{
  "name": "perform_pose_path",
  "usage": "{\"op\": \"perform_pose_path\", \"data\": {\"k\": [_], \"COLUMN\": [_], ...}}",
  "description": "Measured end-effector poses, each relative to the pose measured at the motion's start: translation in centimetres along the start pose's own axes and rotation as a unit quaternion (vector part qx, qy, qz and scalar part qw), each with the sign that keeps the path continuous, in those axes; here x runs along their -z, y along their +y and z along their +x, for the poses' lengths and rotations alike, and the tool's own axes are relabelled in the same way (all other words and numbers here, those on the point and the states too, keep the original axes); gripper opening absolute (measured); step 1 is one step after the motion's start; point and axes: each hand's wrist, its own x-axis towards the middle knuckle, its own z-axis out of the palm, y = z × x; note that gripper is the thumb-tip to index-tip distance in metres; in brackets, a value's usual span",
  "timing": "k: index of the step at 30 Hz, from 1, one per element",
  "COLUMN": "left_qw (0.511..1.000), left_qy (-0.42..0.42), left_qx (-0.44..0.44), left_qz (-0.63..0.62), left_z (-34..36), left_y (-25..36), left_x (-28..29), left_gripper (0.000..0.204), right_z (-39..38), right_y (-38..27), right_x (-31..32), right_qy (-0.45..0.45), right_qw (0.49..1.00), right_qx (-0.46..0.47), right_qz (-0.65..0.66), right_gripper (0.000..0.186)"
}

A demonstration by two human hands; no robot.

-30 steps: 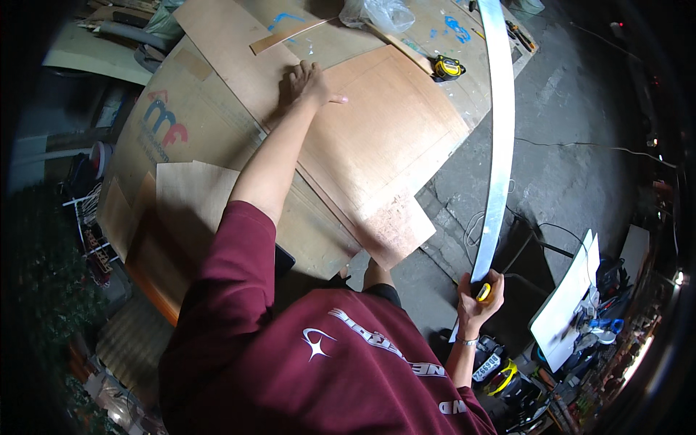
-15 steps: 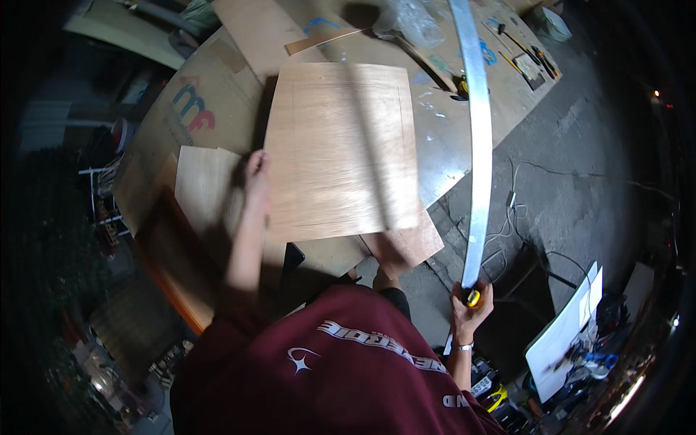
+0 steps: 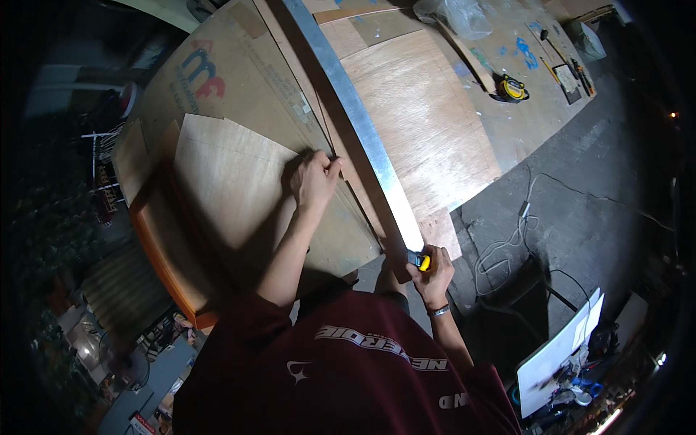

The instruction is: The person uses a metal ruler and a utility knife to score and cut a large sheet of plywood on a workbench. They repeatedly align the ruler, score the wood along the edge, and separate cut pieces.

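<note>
My right hand [image 3: 433,277] grips the near end of a long, flat metal straightedge [image 3: 355,119], with a small black and yellow tool [image 3: 419,261] in the same grasp. The straightedge runs slantwise up over the table to the far edge. Right of it, a pale plywood sheet [image 3: 428,109] lies flat, partly hidden by the metal. My left hand [image 3: 315,180] is beside the straightedge, fingers curled together near the right corner of another plywood piece [image 3: 232,159]; whether anything is pinched in them is hidden.
An orange-brown wooden frame [image 3: 163,268] leans at the table's left edge. A yellow and black tape measure [image 3: 511,88], a clear plastic bag [image 3: 460,16] and several hand tools lie farther right. Beyond the table, a cable [image 3: 518,232] trails over the floor near a white board [image 3: 562,355].
My left hand has let go of the plywood sheet, now lying on the table, and moved right. The straightedge has swung leftward and tilted, with my right hand moving left and up.
</note>
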Motion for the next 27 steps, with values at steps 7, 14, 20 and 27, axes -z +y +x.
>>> {"op": "perform_pose_path", "data": {"k": [7,14,20,27], "left_qw": [0.941,0.831,0.77,0.791], "left_qy": [0.038,-0.069,-0.089,-0.088], "left_qx": [-0.334,-0.51,-0.567,-0.542], "left_qz": [0.038,0.213,0.279,0.269], "left_z": [4.3,16.0,22.5,23.3], "left_y": [-0.7,-3.5,-3.0,-2.6], "left_x": [1.8,5.9,7.8,7.6], "left_gripper": [0.052,0.045,0.044,0.042], "right_z": [-0.8,0.1,0.9,0.8], "right_y": [2.4,0.6,-0.6,-0.8], "right_x": [-2.7,-1.9,-3.2,-3.5], "right_qy": [-0.04,-0.077,-0.091,-0.067], "right_qw": [0.997,0.993,0.992,0.995], "right_qx": [0.02,0.006,-0.022,-0.005], "right_qz": [-0.062,-0.087,-0.083,-0.077], "right_gripper": [0.054,0.082,0.071,0.083]}}
